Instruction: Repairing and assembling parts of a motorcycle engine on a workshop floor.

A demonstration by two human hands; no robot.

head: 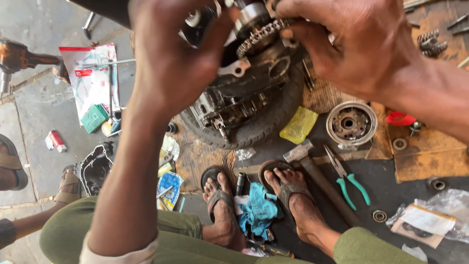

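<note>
Below the raised hands lies a grey concrete floor (34, 142), cracked and stained, in daylight. Right of them it turns dark with oil (391, 190), spread with brown cardboard sheets (430, 156). Under them a worn tyre (264, 122) rests; loose tools and paper lie scattered all around

Both hands crowd the sprocket and chain (261, 34) on the engine block (244, 93), which sits in a tyre (273, 120). Below the right hand (351, 46), a clutch drum (351, 123), hammer (317, 173) and pliers (347, 181) block the floor. Left of the left hand (171, 63), bare floor (34, 117) lies open beyond a plastic packet (90, 78).
</note>
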